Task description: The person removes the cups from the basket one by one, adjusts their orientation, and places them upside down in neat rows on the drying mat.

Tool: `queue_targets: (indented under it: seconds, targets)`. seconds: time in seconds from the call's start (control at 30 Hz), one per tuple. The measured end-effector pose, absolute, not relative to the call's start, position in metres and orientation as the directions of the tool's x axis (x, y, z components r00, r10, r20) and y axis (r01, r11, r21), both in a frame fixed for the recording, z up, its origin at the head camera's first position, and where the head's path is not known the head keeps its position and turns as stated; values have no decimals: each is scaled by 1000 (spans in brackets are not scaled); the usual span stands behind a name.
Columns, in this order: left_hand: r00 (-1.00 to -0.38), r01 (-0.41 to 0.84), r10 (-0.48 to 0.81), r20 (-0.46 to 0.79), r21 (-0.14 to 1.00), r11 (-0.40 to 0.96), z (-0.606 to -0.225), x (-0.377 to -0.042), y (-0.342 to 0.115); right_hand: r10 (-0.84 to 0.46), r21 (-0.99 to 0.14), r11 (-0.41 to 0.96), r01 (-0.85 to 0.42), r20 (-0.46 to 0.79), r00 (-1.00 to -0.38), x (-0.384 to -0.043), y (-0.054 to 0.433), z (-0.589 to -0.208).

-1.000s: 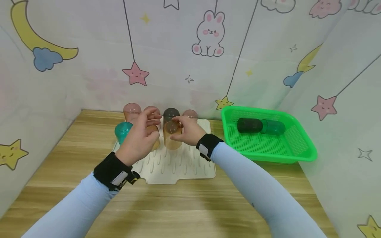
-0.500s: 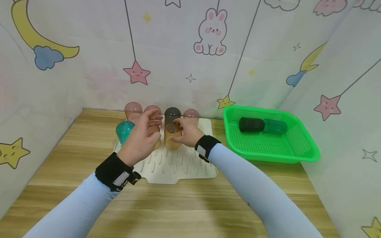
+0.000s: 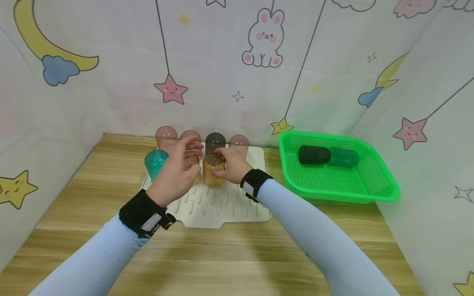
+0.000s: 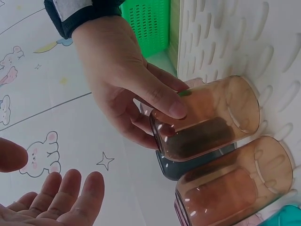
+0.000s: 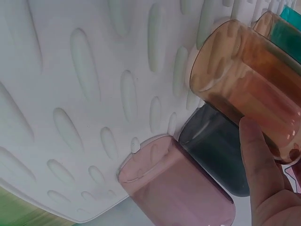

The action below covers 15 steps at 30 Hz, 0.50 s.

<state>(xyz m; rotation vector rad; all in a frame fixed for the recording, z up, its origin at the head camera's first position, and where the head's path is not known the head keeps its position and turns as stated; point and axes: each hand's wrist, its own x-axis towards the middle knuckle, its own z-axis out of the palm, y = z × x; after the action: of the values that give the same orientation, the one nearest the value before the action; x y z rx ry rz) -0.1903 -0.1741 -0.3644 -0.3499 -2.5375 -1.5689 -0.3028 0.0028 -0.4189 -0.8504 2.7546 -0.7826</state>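
My right hand holds an amber tumbler near its upturned base, thumb on one side and fingers on the other. That tumbler stands mouth down on a white drainer mat. A second amber tumbler stands to its left, partly covered by my left hand in the head view. The left hand hovers with loosely spread fingers and nothing in it. Behind are a dark grey tumbler and pink tumblers, all upside down. A teal tumbler stands at the left.
To the right sits a green plastic basket. Inside it lie a black tumbler and another teal tumbler on their sides. A printed curtain hangs behind the wooden table.
The right hand and its amber tumbler have come down slightly onto the mat. The left hand has stayed almost still, and the head view has shifted a little.
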Motion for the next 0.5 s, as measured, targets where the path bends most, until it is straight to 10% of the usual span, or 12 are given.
queue_targets:
  seconds: [0.5]
  targets:
    - [-961, 277, 129, 246, 858, 433, -367, -191, -172, -568, -502, 707, -499, 19, -823, -302, 4, -421]
